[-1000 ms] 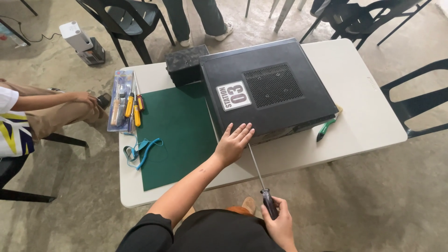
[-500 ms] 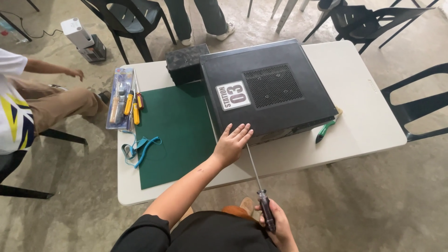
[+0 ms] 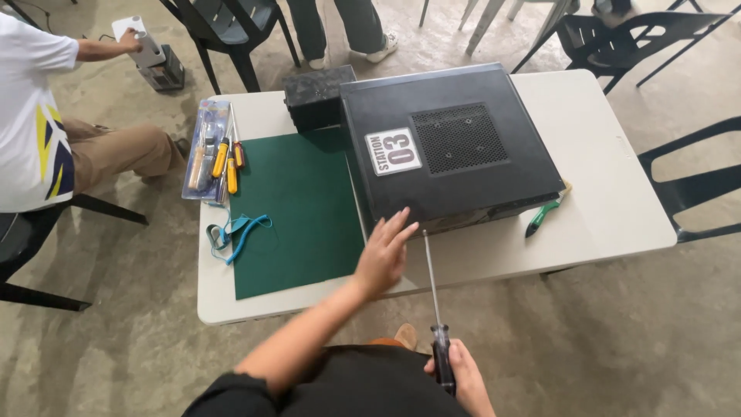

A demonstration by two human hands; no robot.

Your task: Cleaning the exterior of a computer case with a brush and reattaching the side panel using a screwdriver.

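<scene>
Left hand (image 3: 384, 255) spread on computer case (image 3: 451, 147); right hand (image 3: 463, 374) grips screwdriver (image 3: 434, 309).

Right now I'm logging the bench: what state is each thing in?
Computer case: closed, lying flat on its side.
Screwdriver: held, tip at the case's near edge.
Left hand: open, fingers on the case.
Right hand: gripping the screwdriver.
Green pliers: lying beside the case.

Computer case (image 3: 451, 147) lies on table (image 3: 610, 193), right of mat (image 3: 297, 212).
</scene>
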